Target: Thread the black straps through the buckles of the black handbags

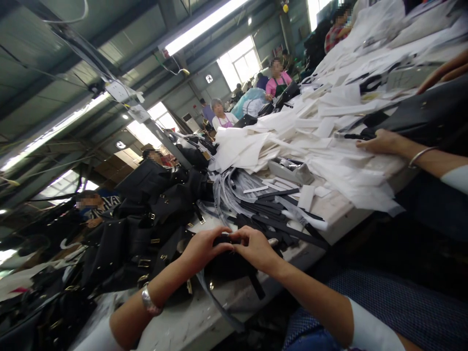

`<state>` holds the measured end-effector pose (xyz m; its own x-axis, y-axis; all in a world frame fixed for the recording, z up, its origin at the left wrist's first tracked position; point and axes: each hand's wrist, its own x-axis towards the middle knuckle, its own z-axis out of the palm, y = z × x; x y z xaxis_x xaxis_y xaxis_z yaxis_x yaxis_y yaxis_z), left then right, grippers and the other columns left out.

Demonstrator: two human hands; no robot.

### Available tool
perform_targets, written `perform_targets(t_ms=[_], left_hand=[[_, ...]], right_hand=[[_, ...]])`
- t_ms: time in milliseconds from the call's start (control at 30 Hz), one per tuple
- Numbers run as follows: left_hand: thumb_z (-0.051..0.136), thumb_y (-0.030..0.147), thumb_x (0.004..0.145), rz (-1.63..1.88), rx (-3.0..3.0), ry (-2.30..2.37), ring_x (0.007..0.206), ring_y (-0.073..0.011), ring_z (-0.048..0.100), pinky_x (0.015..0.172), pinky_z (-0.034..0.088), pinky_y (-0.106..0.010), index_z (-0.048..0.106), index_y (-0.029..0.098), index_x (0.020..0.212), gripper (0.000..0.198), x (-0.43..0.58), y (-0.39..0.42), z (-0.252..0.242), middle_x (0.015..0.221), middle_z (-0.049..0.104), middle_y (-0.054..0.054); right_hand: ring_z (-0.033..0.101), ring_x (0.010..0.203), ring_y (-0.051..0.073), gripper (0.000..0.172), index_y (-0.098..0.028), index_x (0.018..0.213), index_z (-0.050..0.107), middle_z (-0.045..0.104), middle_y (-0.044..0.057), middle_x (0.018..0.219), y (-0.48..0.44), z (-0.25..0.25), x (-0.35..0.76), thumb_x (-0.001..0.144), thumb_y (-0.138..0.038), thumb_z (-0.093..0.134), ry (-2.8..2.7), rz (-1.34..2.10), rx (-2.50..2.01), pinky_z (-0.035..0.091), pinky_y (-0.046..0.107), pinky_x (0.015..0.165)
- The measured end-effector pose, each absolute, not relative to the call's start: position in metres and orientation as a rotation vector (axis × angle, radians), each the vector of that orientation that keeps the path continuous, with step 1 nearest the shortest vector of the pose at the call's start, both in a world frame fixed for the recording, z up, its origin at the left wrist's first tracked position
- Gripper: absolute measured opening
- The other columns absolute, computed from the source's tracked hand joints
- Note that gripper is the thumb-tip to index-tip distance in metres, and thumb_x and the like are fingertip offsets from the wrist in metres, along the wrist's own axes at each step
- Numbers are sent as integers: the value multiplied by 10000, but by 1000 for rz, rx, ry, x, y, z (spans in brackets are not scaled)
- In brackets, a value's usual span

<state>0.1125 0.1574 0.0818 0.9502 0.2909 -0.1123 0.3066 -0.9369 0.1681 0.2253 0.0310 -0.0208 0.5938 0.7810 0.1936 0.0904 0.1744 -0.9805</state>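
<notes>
My left hand [201,248] and my right hand [256,248] meet at the table's near edge, fingers curled and pinched on a black leather piece [228,265] that lies between and under them. A black strap [258,287] hangs from it over the table edge. A silver bracelet [149,300] is on my left wrist. Just beyond my hands lies a heap of black straps [270,214].
A pile of black bags with gold buckles [146,229] fills the left of the long table [340,204]. White paper pieces [321,126] cover its far part. A neighbour's hand [380,142] rests on the table at right. Several people sit along the far side.
</notes>
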Motion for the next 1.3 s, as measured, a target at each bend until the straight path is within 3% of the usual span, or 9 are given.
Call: perform_targets(t_ms=[167, 500, 833, 1300], left_hand=[[628, 455, 900, -119, 2925, 399, 960, -244, 706, 805, 498, -301, 669, 235, 1106, 305, 106, 157, 75, 1046, 755, -45], [684, 490, 855, -38, 2859, 326, 913, -224, 714, 775, 490, -276, 690, 239, 1059, 323, 101, 160, 66, 999, 764, -37], [641, 445, 884, 21, 3167, 354, 783, -207, 705, 637, 429, -257, 708, 242, 977, 233, 98, 143, 65, 906, 767, -30], [670, 448, 863, 216, 3048, 417, 882, -219, 726, 765, 511, -279, 723, 250, 1051, 278, 87, 147, 53, 1035, 771, -33]], right_hand=[[674, 754, 167, 200, -148, 911, 778, 751, 47, 822, 28, -22, 229, 795, -279, 682, -750, 838, -1204, 502, 256, 692], [588, 623, 93, 246, -157, 796, 772, 699, 5, 708, 22, -9, 251, 711, -387, 768, -831, 1166, -1074, 459, 203, 616], [436, 494, 73, 111, -167, 708, 737, 596, -41, 568, 28, -9, 248, 705, -211, 635, -941, 1032, -1363, 268, 198, 438], [586, 538, 141, 130, -153, 754, 731, 680, 11, 597, -9, -69, 288, 694, -204, 628, -808, 759, -1854, 378, 230, 509]])
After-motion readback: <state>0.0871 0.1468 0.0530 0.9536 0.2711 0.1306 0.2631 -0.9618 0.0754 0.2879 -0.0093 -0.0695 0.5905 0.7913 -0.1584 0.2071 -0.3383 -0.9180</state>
